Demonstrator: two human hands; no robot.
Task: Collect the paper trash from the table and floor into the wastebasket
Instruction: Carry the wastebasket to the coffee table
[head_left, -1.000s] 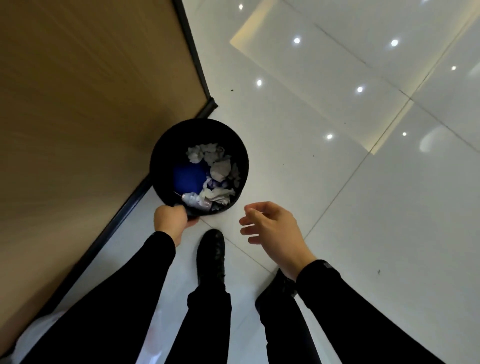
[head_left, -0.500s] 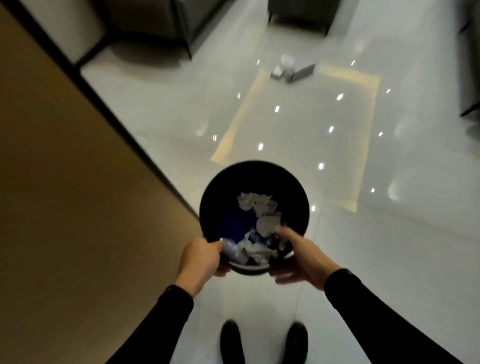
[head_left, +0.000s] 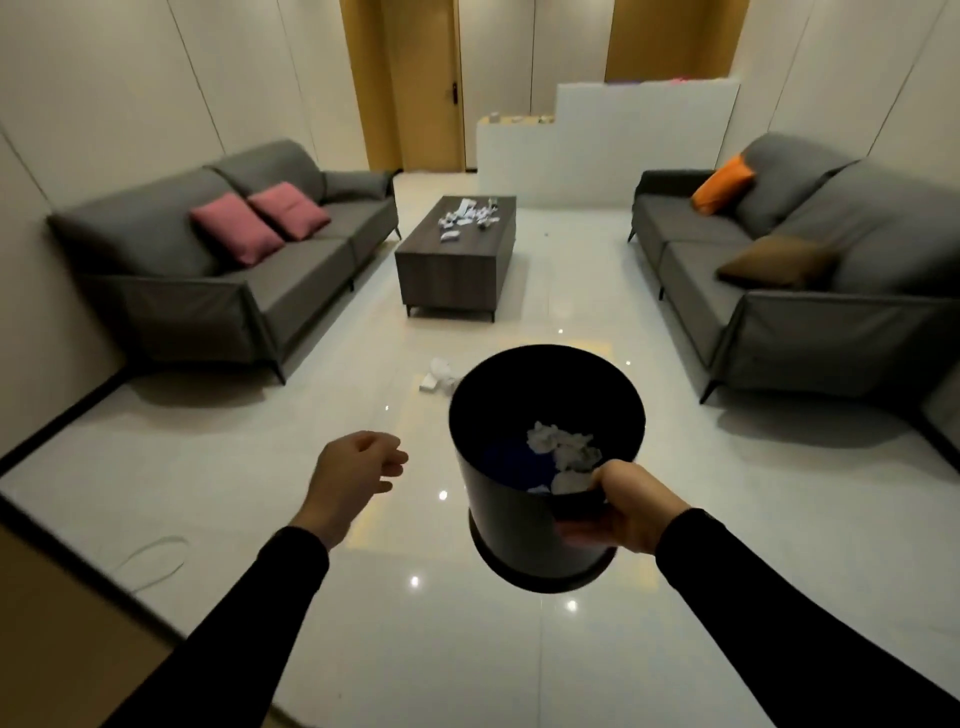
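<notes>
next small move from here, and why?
Probably step forward and lower the bin beside the floor paper. The right hand grips the bin's rim, the left hand is free, and that paper lies nearer than the table's.

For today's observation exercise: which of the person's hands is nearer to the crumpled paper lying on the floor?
Left. The left hand hangs open and empty, below and slightly left of the floor paper in the picture. The right hand grips the wastebasket rim, farther right.

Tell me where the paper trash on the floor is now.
In the head view the floor paper lies on the tiles just left of the held wastebasket, nearer than the coffee table.
</notes>
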